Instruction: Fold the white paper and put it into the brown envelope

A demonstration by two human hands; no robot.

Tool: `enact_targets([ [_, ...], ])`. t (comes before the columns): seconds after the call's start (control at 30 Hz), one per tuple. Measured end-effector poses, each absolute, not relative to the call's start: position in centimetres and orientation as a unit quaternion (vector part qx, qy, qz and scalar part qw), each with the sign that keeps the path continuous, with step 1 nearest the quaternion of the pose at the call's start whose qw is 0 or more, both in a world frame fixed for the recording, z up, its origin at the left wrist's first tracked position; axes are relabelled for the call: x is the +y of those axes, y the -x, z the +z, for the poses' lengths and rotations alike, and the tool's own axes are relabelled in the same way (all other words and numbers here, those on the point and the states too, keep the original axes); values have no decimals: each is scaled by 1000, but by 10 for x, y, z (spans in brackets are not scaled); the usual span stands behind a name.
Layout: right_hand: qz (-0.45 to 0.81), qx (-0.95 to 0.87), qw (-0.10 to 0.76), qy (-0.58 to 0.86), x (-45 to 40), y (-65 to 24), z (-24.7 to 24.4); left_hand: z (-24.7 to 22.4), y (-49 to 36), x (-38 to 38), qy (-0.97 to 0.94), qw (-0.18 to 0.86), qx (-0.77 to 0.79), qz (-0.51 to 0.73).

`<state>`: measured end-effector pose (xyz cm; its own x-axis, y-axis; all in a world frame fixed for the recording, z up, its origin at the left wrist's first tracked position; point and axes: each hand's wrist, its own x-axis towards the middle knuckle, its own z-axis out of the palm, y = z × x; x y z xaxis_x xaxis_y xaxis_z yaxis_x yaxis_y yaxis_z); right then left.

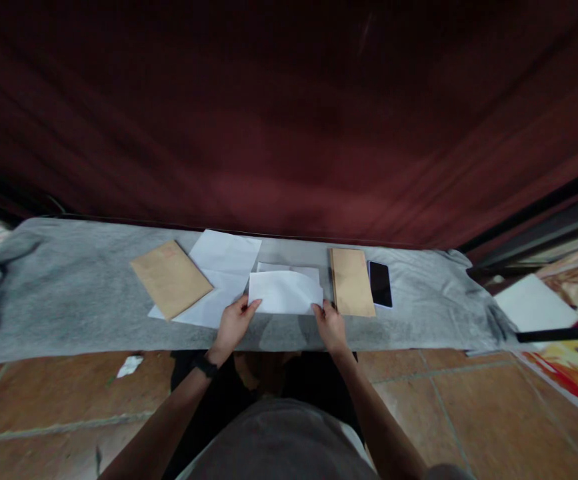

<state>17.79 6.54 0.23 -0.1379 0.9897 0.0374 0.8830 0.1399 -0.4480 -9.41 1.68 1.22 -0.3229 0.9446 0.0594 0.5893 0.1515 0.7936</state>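
Observation:
Between my hands is a folded sheet of white paper [285, 292], held by its two lower corners. My left hand [235, 324] pinches the left corner, thumb on top. At the right corner, my right hand [329, 325] grips the paper the same way. Part of another white folded piece shows just behind its upper edge; I cannot tell whether it is the same sheet. To the left, a brown envelope [171, 280] lies partly over white sheets with crease lines [226, 253]. A stack of brown envelopes [353, 283] lies close to my right hand.
A smartphone [380, 284] with a dark screen lies right of the envelope stack. Grey cloth [83, 293] covers the long narrow surface, backed by a dark red panel [289, 147]. A white scrap [130, 365] lies on the tiled floor.

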Motion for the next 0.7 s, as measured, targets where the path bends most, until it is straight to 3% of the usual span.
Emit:
enact_targets([
  [0.17, 127, -714, 131, 676, 76, -163, 8, 16, 91, 38, -512, 212, 749, 363],
  [0.37, 168, -682, 176, 689, 75, -156, 5, 18, 89, 41, -493, 207, 793, 291],
  [0.7, 91, -699, 175, 688, 82, -147, 4, 42, 78, 57, -495, 148, 852, 84],
])
